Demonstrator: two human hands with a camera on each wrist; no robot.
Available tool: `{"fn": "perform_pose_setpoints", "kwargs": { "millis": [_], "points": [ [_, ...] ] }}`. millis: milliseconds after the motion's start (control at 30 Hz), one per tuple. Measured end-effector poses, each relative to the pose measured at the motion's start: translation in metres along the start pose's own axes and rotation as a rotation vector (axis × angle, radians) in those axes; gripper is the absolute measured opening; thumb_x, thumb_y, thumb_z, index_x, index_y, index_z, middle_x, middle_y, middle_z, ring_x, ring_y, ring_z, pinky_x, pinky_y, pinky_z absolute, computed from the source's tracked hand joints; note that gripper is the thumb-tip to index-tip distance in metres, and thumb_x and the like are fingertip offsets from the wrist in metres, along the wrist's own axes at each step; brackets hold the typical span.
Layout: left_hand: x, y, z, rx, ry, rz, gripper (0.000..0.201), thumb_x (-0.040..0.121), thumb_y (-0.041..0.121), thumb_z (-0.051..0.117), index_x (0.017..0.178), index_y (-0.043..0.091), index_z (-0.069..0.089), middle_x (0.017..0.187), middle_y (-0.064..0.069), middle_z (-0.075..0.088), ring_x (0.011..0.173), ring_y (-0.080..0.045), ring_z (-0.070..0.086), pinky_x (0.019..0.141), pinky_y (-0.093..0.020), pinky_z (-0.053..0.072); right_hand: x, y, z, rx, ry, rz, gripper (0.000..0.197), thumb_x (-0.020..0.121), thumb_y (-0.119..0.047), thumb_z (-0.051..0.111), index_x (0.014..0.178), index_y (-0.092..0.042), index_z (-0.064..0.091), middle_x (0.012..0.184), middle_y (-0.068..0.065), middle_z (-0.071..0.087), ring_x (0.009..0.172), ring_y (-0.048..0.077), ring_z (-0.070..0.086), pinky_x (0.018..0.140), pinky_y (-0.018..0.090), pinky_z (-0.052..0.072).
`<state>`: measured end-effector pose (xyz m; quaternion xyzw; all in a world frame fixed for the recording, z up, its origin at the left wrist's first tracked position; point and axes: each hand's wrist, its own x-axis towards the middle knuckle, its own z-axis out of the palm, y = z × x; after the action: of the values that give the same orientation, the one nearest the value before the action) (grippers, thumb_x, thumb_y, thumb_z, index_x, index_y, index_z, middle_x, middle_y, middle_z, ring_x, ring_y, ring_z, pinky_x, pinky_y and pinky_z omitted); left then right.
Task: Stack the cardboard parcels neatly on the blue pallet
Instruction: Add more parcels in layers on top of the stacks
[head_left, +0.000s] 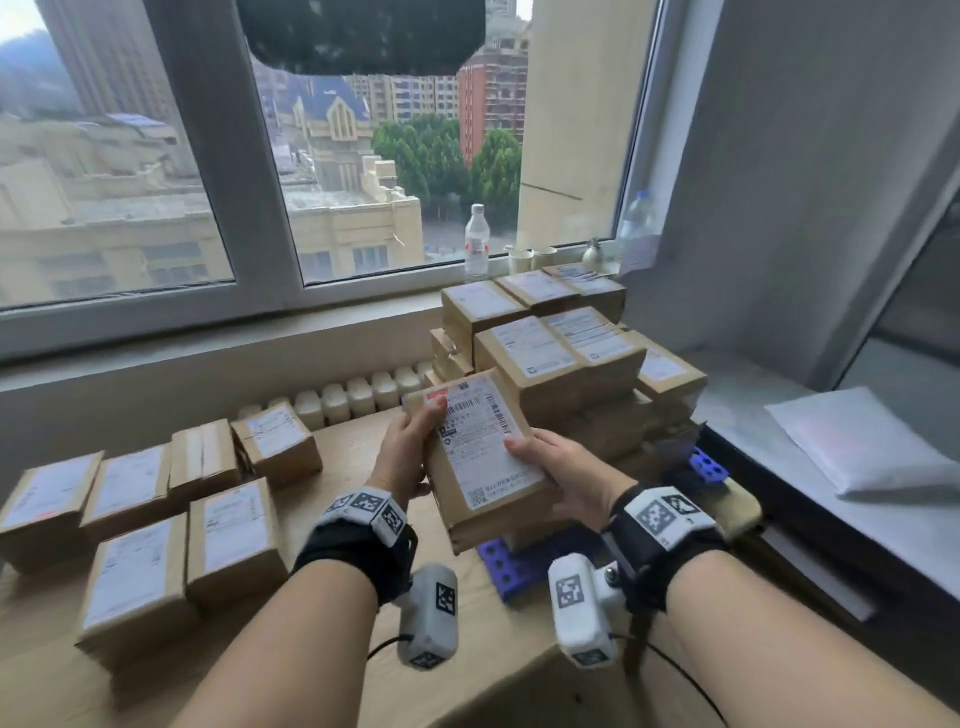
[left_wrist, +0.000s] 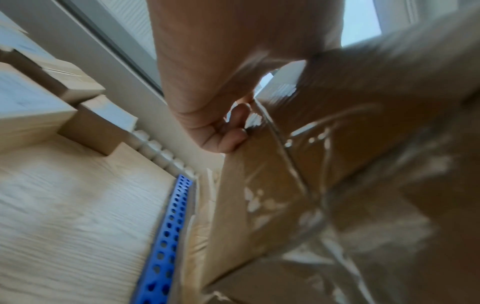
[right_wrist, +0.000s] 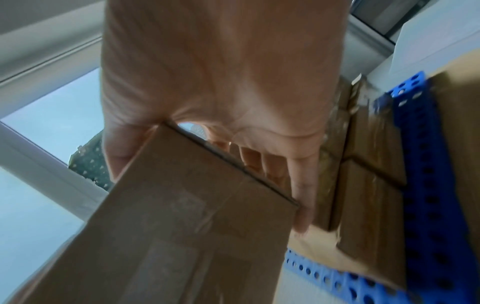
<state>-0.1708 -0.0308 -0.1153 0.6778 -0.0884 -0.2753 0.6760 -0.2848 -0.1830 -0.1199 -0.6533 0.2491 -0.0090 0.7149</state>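
Wooden bench (head_left: 332, 525) set beneath window (head_left: 208, 156). Parcel (head_left: 483, 457) clasped by left hand (head_left: 402, 452) and right hand (head_left: 566, 475) above blue pallet (head_left: 501, 564); pallet's perforated edge shown only by wrist views.

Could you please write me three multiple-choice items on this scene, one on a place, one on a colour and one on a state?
1. Where is the clear plastic bottle?
A. on the window sill
B. on the pallet
C. on the white pillow

2. What colour is the pallet?
A. red
B. blue
C. green

3. How is the labelled parcel held?
A. left hand alone
B. lying free on the table
C. both hands grip it

Key:
1 A: it stands by the window glass.
2 B: its perforated edge shows blue.
3 C: the right hand grips the other side.
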Motion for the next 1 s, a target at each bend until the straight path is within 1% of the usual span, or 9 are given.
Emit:
{"fn": "perform_pose_setpoints", "kwargs": {
  "millis": [67, 133, 300, 433, 567, 733, 833, 933, 1000],
  "points": [
    [-0.006, 0.009, 0.034, 0.007, -0.02, 0.045, 0.047, 0.087, 0.051, 0.058, 0.12, 0.016, 0.057, 0.105, -0.008, 0.069, 0.087, -0.023, 0.067, 0.064, -0.033, 0.054, -0.02, -0.006, -0.029, -0.033, 0.028, -0.009, 0.048, 0.084, -0.043, 0.069, 0.126, -0.023, 0.058, 0.1, 0.003, 0.071, 0.088, 0.018, 0.069, 0.066, 0.033, 0.056],
    [-0.008, 0.016, 0.066, 0.015, -0.044, 0.066, 0.06, 0.08, 0.056, 0.061, 0.124, 0.016, 0.055, 0.108, -0.008, 0.069, 0.091, -0.024, 0.068, 0.061, -0.031, 0.053, -0.036, -0.012, -0.057, -0.054, 0.051, -0.017, 0.058, 0.071, -0.054, 0.071, 0.122, -0.029, 0.059, 0.107, 0.003, 0.071, 0.1, 0.023, 0.066, 0.075, 0.039, 0.054],
    [-0.002, 0.031, 0.139, 0.013, -0.119, 0.083, 0.048, 0.089, 0.048, 0.059, 0.124, 0.016, 0.055, 0.11, -0.004, 0.067, 0.096, -0.022, 0.066, 0.062, -0.032, 0.052, -0.063, -0.029, -0.122, -0.024, 0.138, -0.052, 0.035, 0.088, -0.041, 0.065, 0.119, -0.025, 0.061, 0.11, 0.006, 0.072, 0.099, 0.022, 0.068, 0.075, 0.038, 0.056],
    [0.012, 0.045, 0.184, 0.082, -0.178, 0.113, 0.051, 0.088, 0.052, 0.057, 0.125, 0.016, 0.055, 0.116, -0.008, 0.066, 0.1, -0.025, 0.066, 0.066, -0.034, 0.053, -0.065, -0.045, -0.165, -0.004, 0.229, -0.046, 0.029, 0.088, -0.041, 0.065, 0.111, -0.024, 0.063, 0.106, 0.007, 0.074, 0.101, 0.023, 0.067, 0.093, 0.047, 0.052],
    [0.04, 0.063, 0.224, 0.118, -0.153, 0.073, 0.046, 0.087, 0.053, 0.058, 0.117, 0.017, 0.056, 0.101, -0.002, 0.064, 0.087, -0.019, 0.062, 0.066, -0.03, 0.049, -0.049, -0.062, -0.203, 0.0, 0.294, -0.084, 0.028, 0.09, -0.039, 0.063, 0.11, -0.019, 0.065, 0.09, 0.003, 0.074, 0.077, 0.014, 0.069, 0.061, 0.028, 0.054],
    [0.091, 0.092, 0.268, 0.206, -0.165, 0.097, 0.046, 0.092, 0.047, 0.055, 0.118, 0.009, 0.054, 0.093, 0.0, 0.058, 0.084, -0.019, 0.06, 0.064, -0.028, 0.048, -0.01, -0.09, -0.252, 0.02, 0.332, -0.102, 0.025, 0.094, -0.034, 0.058, 0.106, -0.013, 0.063, 0.084, 0.006, 0.071, 0.061, 0.01, 0.068, 0.047, 0.022, 0.053],
    [0.122, 0.11, 0.283, 0.276, -0.145, 0.064, 0.05, 0.09, 0.047, 0.058, 0.118, 0.005, 0.054, 0.104, -0.008, 0.057, 0.089, -0.025, 0.058, 0.078, -0.035, 0.054, 0.016, -0.108, -0.276, -0.015, 0.338, -0.102, 0.024, 0.094, -0.035, 0.058, 0.103, -0.013, 0.063, 0.08, 0.004, 0.071, 0.056, 0.008, 0.068, 0.045, 0.023, 0.052],
    [0.15, 0.121, 0.294, 0.301, -0.132, 0.055, 0.041, 0.09, 0.039, 0.061, 0.11, 0.004, 0.054, 0.101, -0.009, 0.06, 0.079, -0.02, 0.06, 0.068, -0.032, 0.056, 0.041, -0.12, -0.296, -0.004, 0.357, -0.094, 0.03, 0.093, -0.039, 0.059, 0.106, -0.013, 0.064, 0.084, 0.006, 0.072, 0.061, 0.012, 0.069, 0.046, 0.024, 0.054],
    [0.162, 0.124, 0.3, 0.296, -0.112, 0.058, 0.031, 0.092, 0.033, 0.061, 0.102, 0.005, 0.053, 0.089, -0.005, 0.058, 0.08, -0.02, 0.061, 0.067, -0.033, 0.054, 0.057, -0.121, -0.308, 0.006, 0.374, -0.069, 0.04, 0.089, -0.046, 0.062, 0.11, -0.013, 0.065, 0.094, 0.009, 0.073, 0.076, 0.019, 0.07, 0.06, 0.034, 0.06]
  ]
}}
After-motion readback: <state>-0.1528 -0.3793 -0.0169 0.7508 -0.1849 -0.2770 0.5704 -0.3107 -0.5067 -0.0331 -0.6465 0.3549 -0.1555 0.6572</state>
